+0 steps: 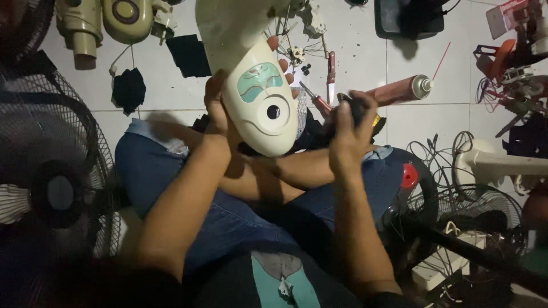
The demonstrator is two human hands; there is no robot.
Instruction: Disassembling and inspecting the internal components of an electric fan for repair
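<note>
Cream fan housing (260, 105) gripped by left hand (216, 108), fingers (283, 64) wrapped behind

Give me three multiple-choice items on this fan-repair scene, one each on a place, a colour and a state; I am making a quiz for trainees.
1. Where does the reddish spray can with the thin red straw lie?
A. On the white tiled floor, beyond the right hand
B. On the person's lap
C. Inside the fan guard

2. What colour is the curved panel on the cream plastic fan housing?
A. Orange
B. Teal
C. Black

3. How is the fan housing held?
A. It lies untouched on the floor
B. The left hand grips its edge and holds it up
C. It hangs from a cord

Answers: 1 A, the can rests on the tiles past the right hand. 2 B, the panel above the round knob hole is teal. 3 B, left fingers wrap the housing's side, raised over the legs.
</note>
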